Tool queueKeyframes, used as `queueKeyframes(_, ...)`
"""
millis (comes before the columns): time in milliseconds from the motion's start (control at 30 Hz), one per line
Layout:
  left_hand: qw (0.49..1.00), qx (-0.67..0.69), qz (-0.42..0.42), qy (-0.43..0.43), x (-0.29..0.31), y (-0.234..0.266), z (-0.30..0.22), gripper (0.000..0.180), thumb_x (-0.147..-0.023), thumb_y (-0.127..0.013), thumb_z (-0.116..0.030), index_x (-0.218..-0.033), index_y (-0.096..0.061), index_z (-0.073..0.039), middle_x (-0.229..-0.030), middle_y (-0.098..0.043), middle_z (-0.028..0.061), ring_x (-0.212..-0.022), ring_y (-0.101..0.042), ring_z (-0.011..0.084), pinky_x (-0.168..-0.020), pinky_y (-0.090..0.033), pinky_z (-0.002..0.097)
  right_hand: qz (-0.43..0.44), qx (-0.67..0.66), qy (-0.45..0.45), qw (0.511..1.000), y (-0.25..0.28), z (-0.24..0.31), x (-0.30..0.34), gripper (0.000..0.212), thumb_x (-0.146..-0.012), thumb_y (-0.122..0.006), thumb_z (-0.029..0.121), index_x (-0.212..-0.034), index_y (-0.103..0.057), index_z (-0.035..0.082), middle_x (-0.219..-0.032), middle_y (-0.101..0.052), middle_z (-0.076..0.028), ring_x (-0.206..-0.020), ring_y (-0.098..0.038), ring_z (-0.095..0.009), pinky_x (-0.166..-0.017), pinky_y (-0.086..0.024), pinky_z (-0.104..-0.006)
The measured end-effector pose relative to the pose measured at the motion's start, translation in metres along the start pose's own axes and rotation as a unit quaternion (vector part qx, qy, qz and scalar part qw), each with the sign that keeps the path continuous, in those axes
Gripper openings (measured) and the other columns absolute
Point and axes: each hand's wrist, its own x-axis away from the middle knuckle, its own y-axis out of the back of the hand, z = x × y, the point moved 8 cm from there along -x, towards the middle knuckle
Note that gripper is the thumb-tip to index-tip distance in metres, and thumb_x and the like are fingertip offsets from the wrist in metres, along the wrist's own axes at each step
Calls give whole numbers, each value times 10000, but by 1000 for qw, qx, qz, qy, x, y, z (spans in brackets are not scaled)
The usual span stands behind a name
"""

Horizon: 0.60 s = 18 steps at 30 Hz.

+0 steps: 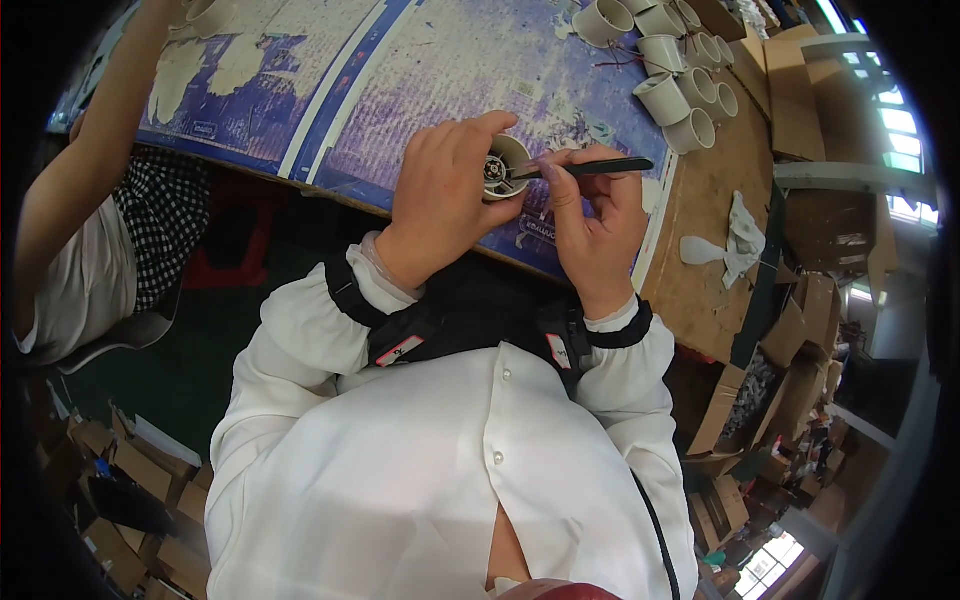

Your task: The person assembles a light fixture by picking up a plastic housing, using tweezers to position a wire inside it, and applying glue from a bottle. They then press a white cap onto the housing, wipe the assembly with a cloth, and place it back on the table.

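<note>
My left hand (442, 190) is wrapped round a white cup-shaped housing (513, 152), tilted so that its open mouth faces me. A round dark-and-silver part (495, 170) sits inside the housing. My right hand (600, 215) pinches slim black tweezers (615, 166) between thumb and fingers. The tip of the tweezers reaches into the housing's mouth, close to the round part; whether it touches cannot be made out. Both hands are over the near edge of the table.
Several similar white housings (662, 98), some with thin wires, lie grouped at the table's far right. A crumpled white cloth (742, 240) rests on bare board (690, 300). At left, another person's arm (95, 150) reaches over the blue-covered table (260, 75). Cardboard boxes (150, 470) stand on the floor.
</note>
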Motion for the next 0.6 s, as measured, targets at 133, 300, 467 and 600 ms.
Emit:
queueKeyframes(133,1000,-1,3,3,0,-1,1,691,-677,-858,-169,-1292,-549,-100,-1028,-661,78,-947,-609,317,-845,-454,421,10,10,40,999,-2,5,0,194,-965,-655,35,-1111,-530,12,-1023,-706,-107,-890,-690,-142,-762,-547,-247)
queueKeyframes(300,1000,-1,0,1,1,-1,2,694,-676,-858,-171,-1292,-547,-100,-1031,-662,78,-950,-611,317,-847,-456,422,17,54,57,997,-3,5,1,200,-960,-657,22,-1113,-530,7,-1032,-703,-116,-900,-690,-144,-765,-550,-249)
queueKeyframes(467,1000,-2,5,6,2,-2,3,695,-679,-857,-170,-1296,-545,-100,-1044,-664,77,-961,-615,315,-855,-456,420,18,46,65,997,-3,5,2,203,-954,-659,10,-1112,-532,2,-1036,-698,-121,-900,-688,-143,-771,-553,-251)
queueKeyframes(600,1000,-1,4,4,1,-1,2,690,-684,-854,-171,-1297,-544,-100,-1054,-667,75,-969,-617,314,-860,-455,420,16,41,73,996,-3,5,2,205,-951,-661,5,-1111,-533,1,-1032,-696,-120,-893,-688,-143,-770,-555,-253)
